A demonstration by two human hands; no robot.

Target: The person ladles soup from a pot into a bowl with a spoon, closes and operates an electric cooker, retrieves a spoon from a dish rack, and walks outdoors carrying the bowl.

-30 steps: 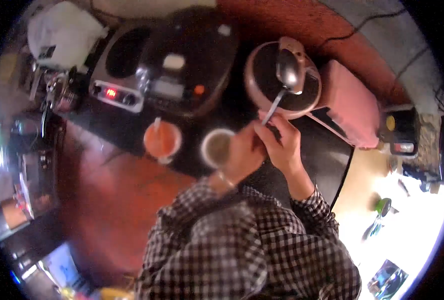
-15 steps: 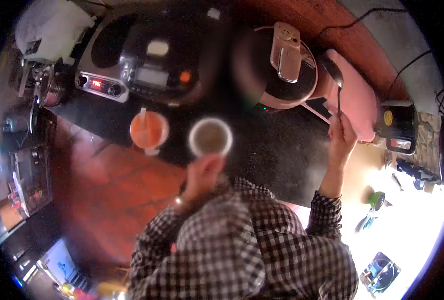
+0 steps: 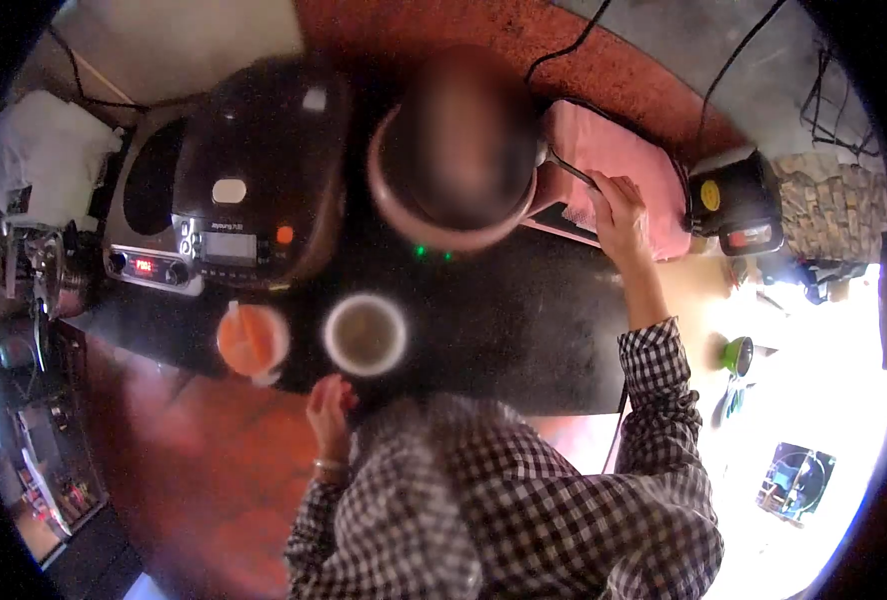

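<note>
My right hand (image 3: 619, 205) is closed round the handle of a metal spoon (image 3: 572, 168), beside the round pink-rimmed appliance. The spoon's head end is hard to make out against that appliance's edge. My left hand (image 3: 332, 402) hangs low by the counter's front edge, fingers loosely bent and a little apart, with nothing seen in them. Just above it stands a white-rimmed bowl (image 3: 366, 335) with dull brownish contents. An orange cup or container (image 3: 252, 338) with a pale strip across it stands left of the bowl.
The round appliance (image 3: 394, 205) shows green lights; a dark blur covers its top. A large dark cooker (image 3: 264, 160) with a red display is at the left. A pink box-shaped object (image 3: 614, 145) and a black container (image 3: 739, 205) are at the right, on or by the dark counter (image 3: 504, 320).
The view has shifted, so the counter items appear further left and lower. My hands have parted since the earliest frame; my right hand has carried the spoon rightward, then back toward the round appliance.
</note>
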